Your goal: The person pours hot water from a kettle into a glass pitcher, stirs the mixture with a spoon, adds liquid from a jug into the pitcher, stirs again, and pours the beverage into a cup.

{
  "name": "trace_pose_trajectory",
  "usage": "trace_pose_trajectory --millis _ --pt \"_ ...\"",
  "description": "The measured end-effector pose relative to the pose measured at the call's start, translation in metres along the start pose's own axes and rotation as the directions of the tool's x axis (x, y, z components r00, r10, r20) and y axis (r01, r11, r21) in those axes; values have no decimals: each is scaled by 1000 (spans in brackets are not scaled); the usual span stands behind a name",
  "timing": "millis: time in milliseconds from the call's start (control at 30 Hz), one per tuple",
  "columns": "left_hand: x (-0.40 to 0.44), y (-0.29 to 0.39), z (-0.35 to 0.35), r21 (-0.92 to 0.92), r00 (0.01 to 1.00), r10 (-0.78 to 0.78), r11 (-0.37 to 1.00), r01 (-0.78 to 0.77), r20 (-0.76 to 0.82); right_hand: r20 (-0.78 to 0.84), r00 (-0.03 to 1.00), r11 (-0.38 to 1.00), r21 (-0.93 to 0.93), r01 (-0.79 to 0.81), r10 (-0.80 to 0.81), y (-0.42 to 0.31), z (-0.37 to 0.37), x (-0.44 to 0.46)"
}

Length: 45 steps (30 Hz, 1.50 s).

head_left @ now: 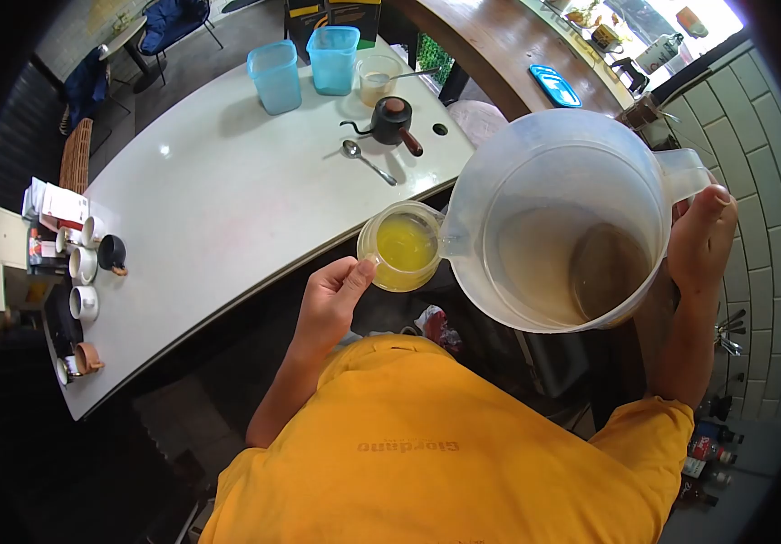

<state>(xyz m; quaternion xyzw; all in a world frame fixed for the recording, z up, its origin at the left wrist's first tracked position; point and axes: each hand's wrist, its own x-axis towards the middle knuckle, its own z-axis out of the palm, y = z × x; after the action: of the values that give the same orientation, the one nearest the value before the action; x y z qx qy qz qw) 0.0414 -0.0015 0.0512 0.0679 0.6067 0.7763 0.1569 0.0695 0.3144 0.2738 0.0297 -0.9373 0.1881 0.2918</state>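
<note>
My right hand (704,238) grips the handle of a large translucent plastic pitcher (535,190), which is tilted to the left. Some liquid (610,272) shows inside it, low on the right side. With my left hand (334,295) I hold a small clear cup (365,247) containing yellow-green liquid (406,242). The pitcher's spout meets the cup's right rim, or hangs just over it; I cannot tell whether they touch. Both are held in front of my body, near the edge of the white counter (227,227).
On the counter stand two blue plastic containers (275,80), a clear cup with a spoon (377,80), a small dark kettle (391,120) and a loose spoon (368,163). Several mugs (84,263) line the left end. A wooden bar (490,54) holds a blue lid (554,85).
</note>
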Motion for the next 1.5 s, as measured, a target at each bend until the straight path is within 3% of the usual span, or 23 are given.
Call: trace_pose_trajectory --millis 733,1500 --pt "-20 4 2 2 999 -12 1000 12 -32 118 986 993 35 114 -117 -6 12 14" --pt "-15 2 3 -16 999 -40 999 41 37 97 987 991 50 124 -128 -3 13 13"
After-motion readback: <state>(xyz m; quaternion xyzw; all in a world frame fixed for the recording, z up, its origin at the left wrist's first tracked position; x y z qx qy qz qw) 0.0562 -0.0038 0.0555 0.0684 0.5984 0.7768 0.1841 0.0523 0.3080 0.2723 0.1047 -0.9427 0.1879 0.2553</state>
